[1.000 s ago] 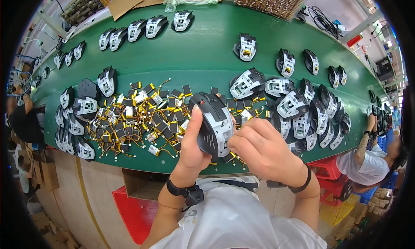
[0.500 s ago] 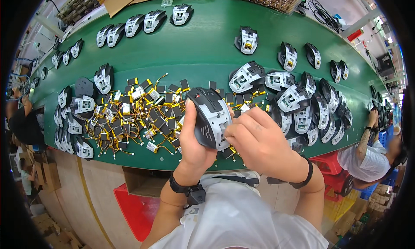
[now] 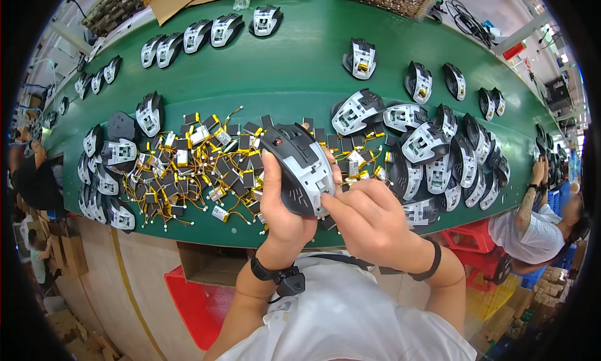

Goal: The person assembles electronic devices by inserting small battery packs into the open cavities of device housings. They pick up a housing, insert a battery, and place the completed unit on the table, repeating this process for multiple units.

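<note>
1. Gripping a mouse [image 3: 299,164], the left hand [image 3: 283,222] was closed around its sides, thumb along the left edge.
2. The mouse was held tilted above the near edge of the green surface [image 3: 300,60], its light-grey panel exposed.
3. The right hand [image 3: 370,218] was mostly curled, its fingertips touching the panel's near end; could not tell whether they pinched any small part.
4. Batteries [image 3: 200,135] with thin wires lay heaped beyond and to the left of the held mouse.
5. Other mice [image 3: 424,147] were clustered at right, some overlapping; a smaller group [image 3: 119,152] lay left of the batteries.
</note>
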Tool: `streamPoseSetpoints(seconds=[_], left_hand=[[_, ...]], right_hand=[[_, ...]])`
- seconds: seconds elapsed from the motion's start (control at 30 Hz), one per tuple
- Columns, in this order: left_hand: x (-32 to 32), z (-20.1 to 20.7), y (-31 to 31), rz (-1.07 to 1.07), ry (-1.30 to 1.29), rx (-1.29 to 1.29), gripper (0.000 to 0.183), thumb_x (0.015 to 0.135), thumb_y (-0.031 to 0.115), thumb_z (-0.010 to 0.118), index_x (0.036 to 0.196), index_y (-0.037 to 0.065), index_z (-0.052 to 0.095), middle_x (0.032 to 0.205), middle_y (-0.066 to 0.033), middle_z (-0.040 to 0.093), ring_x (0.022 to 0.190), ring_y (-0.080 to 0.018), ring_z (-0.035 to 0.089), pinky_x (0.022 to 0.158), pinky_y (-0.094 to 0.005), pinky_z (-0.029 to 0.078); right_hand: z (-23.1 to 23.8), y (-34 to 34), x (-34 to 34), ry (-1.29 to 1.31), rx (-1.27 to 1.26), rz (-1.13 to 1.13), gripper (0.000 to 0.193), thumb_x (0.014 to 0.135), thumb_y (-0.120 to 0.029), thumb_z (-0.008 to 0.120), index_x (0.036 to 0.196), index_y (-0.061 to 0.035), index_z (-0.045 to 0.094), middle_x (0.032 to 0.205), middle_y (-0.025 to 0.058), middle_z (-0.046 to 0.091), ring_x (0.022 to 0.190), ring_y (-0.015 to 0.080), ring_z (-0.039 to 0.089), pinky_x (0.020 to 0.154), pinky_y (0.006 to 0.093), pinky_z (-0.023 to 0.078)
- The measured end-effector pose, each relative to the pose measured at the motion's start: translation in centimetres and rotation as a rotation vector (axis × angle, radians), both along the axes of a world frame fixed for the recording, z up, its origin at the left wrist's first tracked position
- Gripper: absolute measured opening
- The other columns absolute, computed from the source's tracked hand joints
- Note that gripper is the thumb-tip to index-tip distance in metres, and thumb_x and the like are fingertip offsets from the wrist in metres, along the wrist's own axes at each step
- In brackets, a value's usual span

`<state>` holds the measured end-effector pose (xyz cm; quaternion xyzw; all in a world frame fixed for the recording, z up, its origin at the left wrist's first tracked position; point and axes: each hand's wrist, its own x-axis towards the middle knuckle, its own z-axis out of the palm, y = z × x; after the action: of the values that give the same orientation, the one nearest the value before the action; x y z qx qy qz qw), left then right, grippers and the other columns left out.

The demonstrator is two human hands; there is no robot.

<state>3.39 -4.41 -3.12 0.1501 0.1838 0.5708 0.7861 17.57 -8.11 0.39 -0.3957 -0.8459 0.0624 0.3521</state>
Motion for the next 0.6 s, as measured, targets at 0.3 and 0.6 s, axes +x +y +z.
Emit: streamPoseSetpoints(seconds=[0.3,0.6], left_hand=[[-0.2,0.3,0.3,0.155,0.112,0.310,0.092,0.089,0.075,0.037,0.147,0.005,0.025,0.104,-0.0171,0.056,0.090,-0.0258,0.059,0.080,-0.0357,0.050],[-1.0,-0.2,-0.2,0.031,0.204,0.342,0.109,0.076,0.085,0.048,0.151,0.011,0.019,0.108,-0.0176,0.055,0.093,-0.0253,0.060,0.078,-0.0374,0.053]], right_hand=[[-0.7,-1.2,-0.9,1.072,-1.082,-0.007,0.027,0.094,-0.010,0.063,0.114,0.0016,0.049,0.087,0.0055,0.063,0.071,0.0134,0.061,0.067,0.0305,0.052],[-0.4,-1.1,-0.8,1.159,-1.410,0.164,0.020,0.100,-0.012,0.053,0.105,0.0066,0.057,0.086,0.0101,0.066,0.069,0.0139,0.063,0.066,0.0285,0.053]])
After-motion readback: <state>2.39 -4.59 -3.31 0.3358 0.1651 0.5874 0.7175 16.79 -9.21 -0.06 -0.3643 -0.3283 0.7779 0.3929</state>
